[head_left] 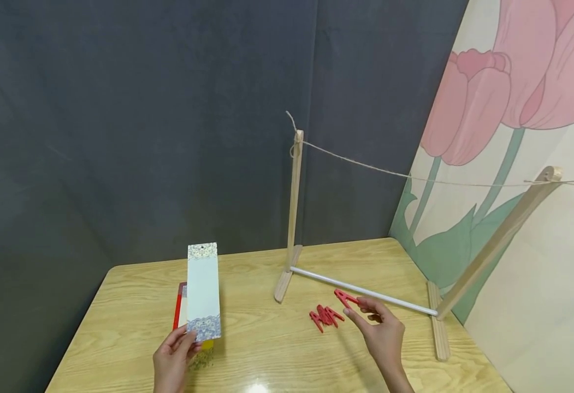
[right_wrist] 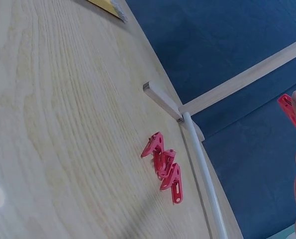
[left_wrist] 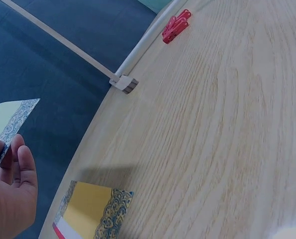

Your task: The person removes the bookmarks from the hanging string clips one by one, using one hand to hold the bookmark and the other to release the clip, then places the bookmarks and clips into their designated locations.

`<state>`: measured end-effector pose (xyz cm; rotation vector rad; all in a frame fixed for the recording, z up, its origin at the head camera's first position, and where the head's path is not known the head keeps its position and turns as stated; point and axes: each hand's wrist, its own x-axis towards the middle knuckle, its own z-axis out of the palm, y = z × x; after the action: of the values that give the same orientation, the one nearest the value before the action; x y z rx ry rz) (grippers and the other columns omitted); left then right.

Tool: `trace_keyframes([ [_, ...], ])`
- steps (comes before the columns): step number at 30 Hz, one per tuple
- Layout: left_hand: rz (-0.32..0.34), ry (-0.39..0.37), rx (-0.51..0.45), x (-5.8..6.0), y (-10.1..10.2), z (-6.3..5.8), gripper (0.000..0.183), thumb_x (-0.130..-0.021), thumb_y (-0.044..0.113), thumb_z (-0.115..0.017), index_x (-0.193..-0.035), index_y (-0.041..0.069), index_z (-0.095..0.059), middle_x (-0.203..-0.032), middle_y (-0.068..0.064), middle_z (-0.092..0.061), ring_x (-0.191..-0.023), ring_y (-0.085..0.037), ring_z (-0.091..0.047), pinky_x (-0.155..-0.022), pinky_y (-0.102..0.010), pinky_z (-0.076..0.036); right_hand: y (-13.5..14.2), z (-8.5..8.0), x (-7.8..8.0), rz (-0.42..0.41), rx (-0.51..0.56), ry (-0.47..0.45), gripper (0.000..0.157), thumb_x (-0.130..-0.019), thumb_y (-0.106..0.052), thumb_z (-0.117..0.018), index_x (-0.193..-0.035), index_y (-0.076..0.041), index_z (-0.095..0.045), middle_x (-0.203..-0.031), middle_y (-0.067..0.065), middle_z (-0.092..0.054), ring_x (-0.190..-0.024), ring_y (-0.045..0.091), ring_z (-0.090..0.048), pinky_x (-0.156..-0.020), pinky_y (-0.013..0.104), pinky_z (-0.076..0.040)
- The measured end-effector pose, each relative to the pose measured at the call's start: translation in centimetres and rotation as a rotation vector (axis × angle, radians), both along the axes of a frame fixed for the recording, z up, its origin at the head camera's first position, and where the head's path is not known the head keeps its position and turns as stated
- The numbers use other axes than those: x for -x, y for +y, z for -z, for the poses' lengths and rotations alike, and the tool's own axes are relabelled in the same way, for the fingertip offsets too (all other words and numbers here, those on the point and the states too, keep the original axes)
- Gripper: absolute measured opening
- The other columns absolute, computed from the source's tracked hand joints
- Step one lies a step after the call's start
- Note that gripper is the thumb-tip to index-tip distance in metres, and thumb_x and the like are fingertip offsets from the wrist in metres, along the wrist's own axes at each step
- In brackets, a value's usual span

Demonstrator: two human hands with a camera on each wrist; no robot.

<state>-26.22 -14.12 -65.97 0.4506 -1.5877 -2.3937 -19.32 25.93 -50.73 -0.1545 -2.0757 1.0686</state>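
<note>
My left hand (head_left: 172, 357) pinches the lower end of a pale bookmark-like card (head_left: 203, 289) with patterned ends and a small hole near its top; the card is held up above the table. Beneath it lie more cards, one yellow (left_wrist: 89, 205) with a blue patterned end and one with a red edge (head_left: 177, 311). On the right, my right hand (head_left: 381, 330) pinches a red clothespin (head_left: 345, 297) between thumb and fingers, raised off the table. Several more red clothespins (right_wrist: 163, 162) lie in a small heap to the left of that hand.
Behind the heap stands a wooden frame with a left post (head_left: 295, 202), a right post (head_left: 500, 240) and a white bottom bar (head_left: 365, 291). A thin string (head_left: 390, 172) sags between the post tops. A dark curtain (head_left: 144, 125) hangs behind the wooden table (head_left: 262, 349).
</note>
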Motion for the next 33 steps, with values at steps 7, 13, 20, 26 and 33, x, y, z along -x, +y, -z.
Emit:
trace_keyframes([
  [7, 0.001, 0.029, -0.025, -0.6, -0.5, -0.3, 0.037, -0.073, 0.009, -0.073, -0.104, -0.003, -0.057, -0.079, -0.011, -0.065, -0.062, -0.023, -0.063, -0.057, -0.032, -0.052, 0.1, 1.1, 0.1, 0.008, 0.044, 0.004, 0.029, -0.058, -0.017, -0.084, -0.082, -0.013, -0.069, -0.075, -0.001, -0.065, -0.063, 0.013, -0.058, -0.054, 0.017, -0.044],
  [13, -0.010, -0.076, 0.036, -0.7, -0.9, 0.1, 0.041, -0.072, 0.014, -0.074, -0.107, 0.002, -0.057, -0.081, -0.011, -0.065, -0.065, -0.024, -0.063, -0.057, -0.033, -0.052, 2.4, 6.4, 1.7, -0.006, 0.000, 0.041, 0.034, -0.060, -0.023, -0.083, -0.090, -0.017, -0.069, -0.078, -0.002, -0.065, -0.065, 0.014, -0.058, -0.054, 0.016, -0.043],
  [20, -0.020, -0.089, 0.039, -1.0, -1.1, 0.3, 0.039, -0.073, 0.014, -0.073, -0.106, 0.002, -0.057, -0.079, -0.009, -0.065, -0.063, -0.023, -0.064, -0.057, -0.032, -0.052, 5.6, 13.4, 4.0, 0.064, -0.072, 0.032, 0.041, -0.057, -0.037, -0.082, -0.095, -0.032, -0.066, -0.081, -0.012, -0.063, -0.069, 0.005, -0.057, -0.056, 0.013, -0.042],
  [26, -0.020, -0.088, 0.075, -1.3, -1.4, -0.4, 0.038, -0.073, 0.014, -0.073, -0.106, 0.002, -0.057, -0.077, -0.008, -0.064, -0.063, -0.022, -0.064, -0.056, -0.030, -0.052, 5.0, 12.3, 3.4, 0.022, -0.034, 0.048, 0.038, -0.061, -0.036, -0.080, -0.095, -0.027, -0.067, -0.081, -0.006, -0.065, -0.070, 0.008, -0.058, -0.056, 0.016, -0.044],
  [33, -0.014, -0.189, 0.124, -1.5, -1.7, -0.8, 0.042, -0.074, 0.018, -0.073, -0.109, 0.004, -0.056, -0.078, -0.005, -0.063, -0.066, -0.021, -0.063, -0.060, -0.030, -0.052, 5.2, 13.6, 4.0, 0.071, -0.046, 0.017, 0.039, -0.059, -0.038, -0.081, -0.095, -0.033, -0.066, -0.080, -0.009, -0.064, -0.067, 0.004, -0.056, -0.054, 0.013, -0.043],
])
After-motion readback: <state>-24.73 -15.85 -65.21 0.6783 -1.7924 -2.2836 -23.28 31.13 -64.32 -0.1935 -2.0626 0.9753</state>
